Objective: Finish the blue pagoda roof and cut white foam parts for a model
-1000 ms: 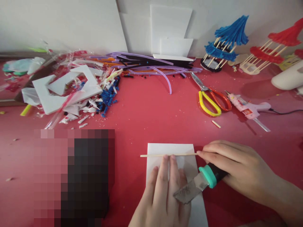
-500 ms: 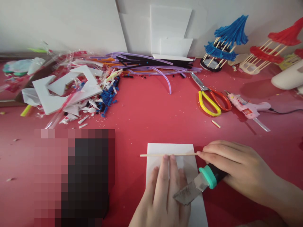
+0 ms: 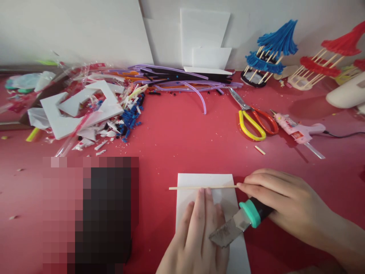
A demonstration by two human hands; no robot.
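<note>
A white foam board (image 3: 226, 201) lies flat on the red table in front of me. Across its far end rests a thin wooden stick (image 3: 185, 187), sticking out past the board's left edge. My left hand (image 3: 199, 236) is spread on the board with fingers outstretched, two fingertips against the stick. In my right hand (image 3: 285, 201) is a utility knife (image 3: 249, 214) with a black and teal handle. Its wide blade points left, over the back of my left hand. The fingertips of my right hand also touch the stick's right end.
Scissors (image 3: 252, 114) and a pink glue gun (image 3: 299, 127) lie at the right. Behind them stand blue (image 3: 266, 57) and red (image 3: 325, 61) carousel-like models. Pipe cleaners (image 3: 182, 78) run along the back. Foam scraps (image 3: 65, 121) pile up left, beyond a blurred dark object (image 3: 108, 213).
The fingers of my left hand have shifted slightly to the right along the stick. The stick, board, knife and right hand look the same.
</note>
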